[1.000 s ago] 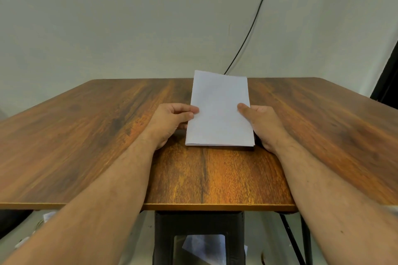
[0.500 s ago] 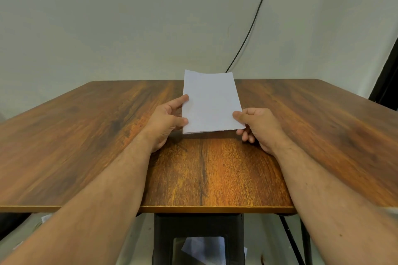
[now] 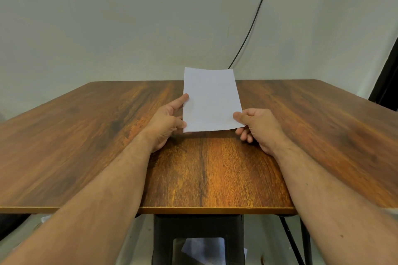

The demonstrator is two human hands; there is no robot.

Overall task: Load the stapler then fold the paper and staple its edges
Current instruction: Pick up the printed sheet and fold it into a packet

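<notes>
A folded white paper (image 3: 211, 101) is held tilted up above the wooden table (image 3: 86, 135), its far edge raised toward the wall. My left hand (image 3: 165, 122) holds its left edge, index finger stretched along the side and thumb at the near corner. My right hand (image 3: 256, 127) pinches the near right corner between thumb and curled fingers. No stapler is in view.
The table's front edge (image 3: 215, 210) runs across the lower frame. A black stand (image 3: 198, 239) sits under it with some white paper on the floor behind. A black cable (image 3: 254, 21) hangs down the wall at the back.
The paper lay flat on the table under both hands a second ago. Both hands have lifted it, tilted it up and carried it slightly left.
</notes>
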